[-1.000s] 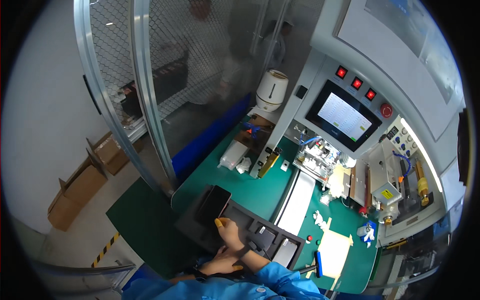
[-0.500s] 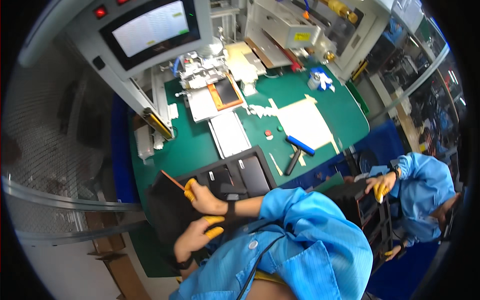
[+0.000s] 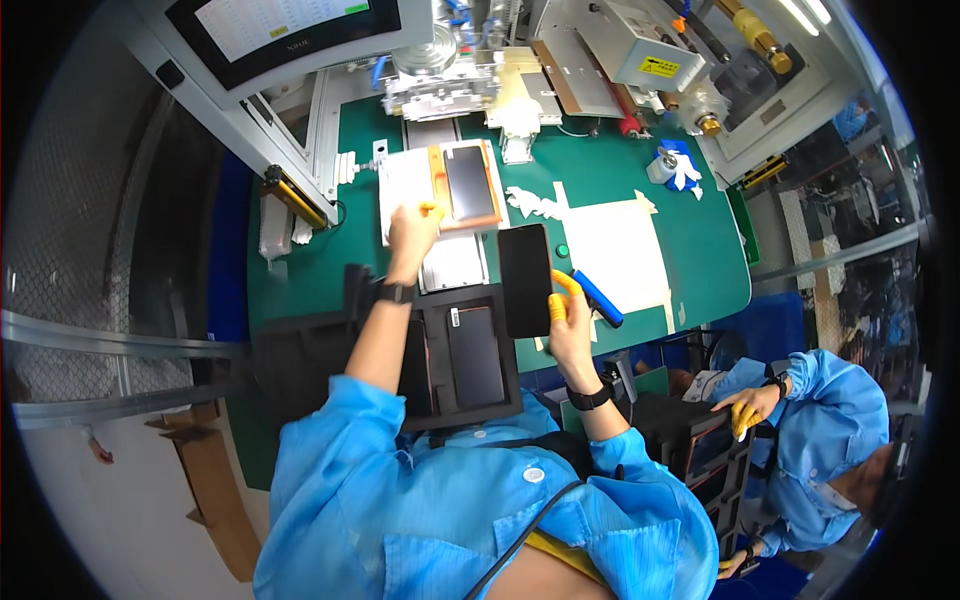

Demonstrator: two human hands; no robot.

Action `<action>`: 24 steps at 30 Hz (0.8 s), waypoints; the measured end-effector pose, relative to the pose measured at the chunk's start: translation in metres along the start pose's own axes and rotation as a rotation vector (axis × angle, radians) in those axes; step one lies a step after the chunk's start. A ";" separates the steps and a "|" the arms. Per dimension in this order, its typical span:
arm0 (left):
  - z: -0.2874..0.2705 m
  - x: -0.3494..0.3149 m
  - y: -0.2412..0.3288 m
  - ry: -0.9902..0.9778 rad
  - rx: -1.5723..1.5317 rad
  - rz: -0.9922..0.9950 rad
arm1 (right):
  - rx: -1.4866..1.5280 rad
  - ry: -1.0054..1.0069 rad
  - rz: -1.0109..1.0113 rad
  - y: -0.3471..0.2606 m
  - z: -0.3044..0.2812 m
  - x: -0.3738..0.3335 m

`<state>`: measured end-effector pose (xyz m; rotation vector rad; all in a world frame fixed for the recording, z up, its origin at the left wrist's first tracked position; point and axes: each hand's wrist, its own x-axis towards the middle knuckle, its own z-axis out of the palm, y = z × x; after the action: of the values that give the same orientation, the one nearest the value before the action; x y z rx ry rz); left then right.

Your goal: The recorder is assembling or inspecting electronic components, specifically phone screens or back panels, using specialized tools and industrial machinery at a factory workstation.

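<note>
In my right hand point(image 3: 572, 335), yellow finger covers on its fingers, is a dark phone-like panel point(image 3: 525, 280), gripped at its right edge and raised above the bench. My left hand point(image 3: 412, 238) reaches over a white plate point(image 3: 400, 178), its covered fingertips beside an orange fixture point(image 3: 437, 172). Those fingertips are blurred, and whether they grip anything is unclear. A dark glossy panel point(image 3: 468, 183) lies in the fixture. Closer to me, a black foam tray point(image 3: 505, 385) holds another dark panel point(image 3: 475, 355) and one point(image 3: 415, 375) partly hidden by my left forearm.
A blue roller point(image 3: 598, 298) lies right of the raised panel, near a taped pale sheet point(image 3: 625, 250). Metal machinery point(image 3: 440, 85) stands behind the fixture, with a screen point(image 3: 280, 35) at upper left. At right, a co-worker's gloved-finger hand point(image 3: 748, 408) rests on a black tray stack point(image 3: 690, 430).
Both hands have left the tray's left side. My right hand has moved right with the panel, now turned broadside; my left hand has gone forward to the fixture. The view has shifted too.
</note>
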<state>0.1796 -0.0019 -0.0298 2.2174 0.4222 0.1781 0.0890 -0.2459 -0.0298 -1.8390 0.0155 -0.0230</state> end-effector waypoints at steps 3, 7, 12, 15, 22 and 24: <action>0.052 0.007 -0.001 0.194 0.325 -0.054 | 0.029 0.019 0.003 0.007 -0.008 0.016; 0.085 0.008 -0.008 0.183 0.387 -0.126 | -0.015 -0.017 0.053 0.023 -0.003 0.048; 0.079 0.009 0.002 0.231 0.298 -0.225 | -0.034 -0.012 0.035 0.030 0.032 0.102; 0.081 0.005 0.000 0.201 0.339 -0.147 | -0.011 0.038 0.013 0.032 0.048 0.119; 0.024 0.003 -0.009 0.232 -0.880 -0.253 | -0.188 -0.001 -0.030 0.028 0.086 0.132; -0.012 -0.014 -0.010 0.043 -1.214 -0.463 | -0.223 -0.038 0.087 0.008 0.103 0.130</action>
<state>0.1613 0.0074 -0.0295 0.9007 0.6184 0.1645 0.2216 -0.1521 -0.0642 -2.0597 0.0740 0.0774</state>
